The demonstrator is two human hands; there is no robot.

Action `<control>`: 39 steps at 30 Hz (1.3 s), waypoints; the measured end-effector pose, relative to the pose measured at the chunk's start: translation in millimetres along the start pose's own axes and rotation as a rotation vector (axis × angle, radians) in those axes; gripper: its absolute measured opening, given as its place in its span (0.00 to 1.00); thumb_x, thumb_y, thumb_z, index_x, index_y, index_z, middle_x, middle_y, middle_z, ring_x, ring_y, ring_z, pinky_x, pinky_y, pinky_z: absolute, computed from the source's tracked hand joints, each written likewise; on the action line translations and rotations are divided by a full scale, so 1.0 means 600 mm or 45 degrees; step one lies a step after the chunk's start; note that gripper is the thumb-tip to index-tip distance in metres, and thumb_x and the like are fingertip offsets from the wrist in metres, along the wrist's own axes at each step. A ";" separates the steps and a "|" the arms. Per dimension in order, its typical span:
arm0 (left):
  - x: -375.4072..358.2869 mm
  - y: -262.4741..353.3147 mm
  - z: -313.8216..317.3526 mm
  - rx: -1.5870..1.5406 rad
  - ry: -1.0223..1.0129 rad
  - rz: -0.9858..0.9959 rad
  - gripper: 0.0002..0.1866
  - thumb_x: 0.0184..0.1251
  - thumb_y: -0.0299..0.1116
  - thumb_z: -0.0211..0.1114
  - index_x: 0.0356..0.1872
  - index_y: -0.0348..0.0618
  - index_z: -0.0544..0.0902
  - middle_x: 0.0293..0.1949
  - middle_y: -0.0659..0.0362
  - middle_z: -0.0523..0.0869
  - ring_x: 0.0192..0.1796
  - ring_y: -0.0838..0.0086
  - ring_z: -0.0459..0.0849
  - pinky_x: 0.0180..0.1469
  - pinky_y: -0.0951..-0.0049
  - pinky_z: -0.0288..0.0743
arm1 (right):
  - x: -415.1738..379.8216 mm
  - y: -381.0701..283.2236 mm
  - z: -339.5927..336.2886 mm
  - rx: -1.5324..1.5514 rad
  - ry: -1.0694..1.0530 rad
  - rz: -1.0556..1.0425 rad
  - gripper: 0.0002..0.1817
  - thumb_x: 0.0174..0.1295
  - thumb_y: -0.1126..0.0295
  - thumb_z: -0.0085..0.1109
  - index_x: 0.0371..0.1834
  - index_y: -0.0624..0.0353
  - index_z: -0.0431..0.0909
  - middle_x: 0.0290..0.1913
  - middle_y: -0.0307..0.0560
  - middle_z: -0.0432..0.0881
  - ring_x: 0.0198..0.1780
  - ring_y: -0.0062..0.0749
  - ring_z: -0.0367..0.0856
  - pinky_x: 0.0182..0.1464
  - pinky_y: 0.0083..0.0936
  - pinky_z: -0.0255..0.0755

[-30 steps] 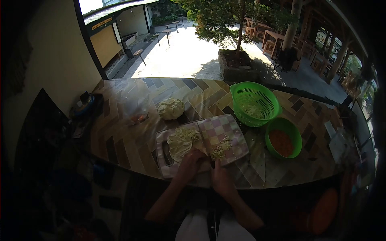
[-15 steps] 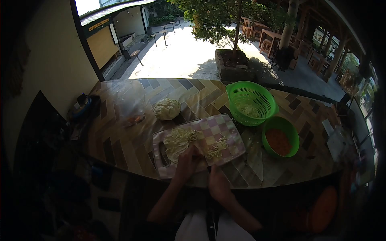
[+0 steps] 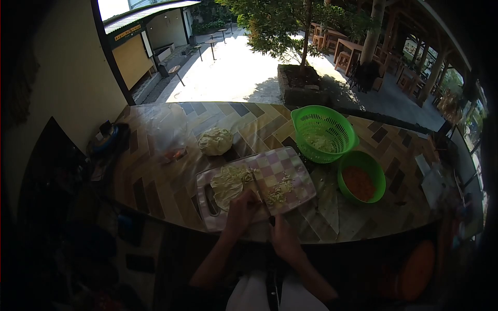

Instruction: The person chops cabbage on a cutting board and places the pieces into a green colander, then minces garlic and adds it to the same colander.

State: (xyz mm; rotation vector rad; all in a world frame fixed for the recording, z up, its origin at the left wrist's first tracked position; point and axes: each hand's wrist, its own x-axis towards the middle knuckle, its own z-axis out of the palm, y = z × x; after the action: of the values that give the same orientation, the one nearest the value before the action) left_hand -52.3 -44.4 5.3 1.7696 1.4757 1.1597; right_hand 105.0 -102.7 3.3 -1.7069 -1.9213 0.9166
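Observation:
A pink-and-white checkered cutting board lies at the table's near side. Pale cabbage leaves are piled on its left half, and small chopped cabbage pieces lie on its right half. My left hand holds the leaves down with curled fingers at their near right edge. In my right hand, closed round the dark handle, is a knife. Its blade points away from me, between the leaves and the chopped pieces. Dim light hides the exact finger contact.
A cabbage head sits behind the board. To the right stand a green colander with chopped cabbage and a green bowl of orange pieces. A clear plastic bag lies at the back left.
The knife and my right hand have shifted slightly, and the blade shows more clearly beside the leaves. My left hand stays nearly in place on the cabbage.

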 end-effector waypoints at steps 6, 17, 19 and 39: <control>0.000 -0.003 0.000 -0.010 -0.005 0.049 0.09 0.57 0.22 0.68 0.35 0.35 0.77 0.33 0.50 0.84 0.40 0.59 0.87 0.40 0.65 0.78 | 0.022 -0.024 0.008 -0.199 -0.006 0.062 0.20 0.69 0.67 0.46 0.59 0.66 0.59 0.32 0.69 0.80 0.37 0.68 0.79 0.37 0.55 0.73; 0.000 -0.007 -0.002 0.020 0.004 0.029 0.08 0.57 0.23 0.67 0.35 0.36 0.77 0.33 0.50 0.85 0.40 0.60 0.87 0.40 0.65 0.78 | 0.002 -0.013 0.000 0.000 0.033 -0.020 0.22 0.68 0.67 0.47 0.61 0.66 0.58 0.31 0.68 0.80 0.37 0.68 0.78 0.37 0.57 0.70; 0.000 -0.009 0.000 0.023 0.009 0.049 0.07 0.57 0.23 0.67 0.35 0.36 0.77 0.33 0.50 0.85 0.40 0.60 0.87 0.40 0.65 0.78 | 0.002 -0.023 -0.005 -0.085 -0.008 0.022 0.21 0.68 0.67 0.47 0.60 0.66 0.58 0.30 0.69 0.79 0.36 0.69 0.78 0.37 0.57 0.71; 0.035 0.007 0.078 0.012 0.029 0.194 0.10 0.61 0.30 0.66 0.42 0.40 0.85 0.40 0.48 0.86 0.40 0.61 0.86 0.44 0.67 0.79 | 0.034 0.046 -0.105 0.099 0.202 -0.054 0.18 0.70 0.60 0.47 0.52 0.64 0.73 0.39 0.65 0.82 0.44 0.61 0.80 0.44 0.49 0.72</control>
State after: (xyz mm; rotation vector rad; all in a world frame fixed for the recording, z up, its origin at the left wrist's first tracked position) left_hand -8.8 -20.1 -8.0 1.9089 1.3808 1.2535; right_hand 164.5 -69.3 25.3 -1.6363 -1.7887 0.8038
